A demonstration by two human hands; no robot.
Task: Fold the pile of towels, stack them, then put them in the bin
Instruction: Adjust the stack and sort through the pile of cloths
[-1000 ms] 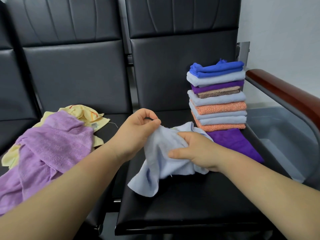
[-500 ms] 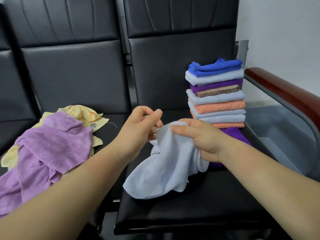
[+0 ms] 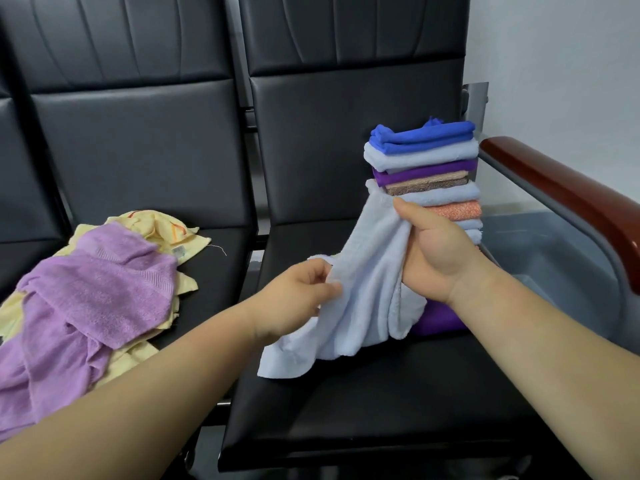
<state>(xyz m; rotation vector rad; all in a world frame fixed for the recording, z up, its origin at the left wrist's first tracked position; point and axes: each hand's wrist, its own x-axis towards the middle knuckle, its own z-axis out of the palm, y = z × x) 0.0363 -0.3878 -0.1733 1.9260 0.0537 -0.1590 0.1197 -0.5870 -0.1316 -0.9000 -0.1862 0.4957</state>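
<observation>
Raised since a second ago, the right hand [image 3: 438,258] grips the pale towel [image 3: 360,299] before the stack [image 3: 424,171], hiding its lower layers; the left hand [image 3: 294,299] pinches an edge.

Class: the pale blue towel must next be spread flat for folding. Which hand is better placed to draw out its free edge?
The left hand: it pinches the pale blue towel low at its loose edge, while the right hand bunches the top.
</observation>
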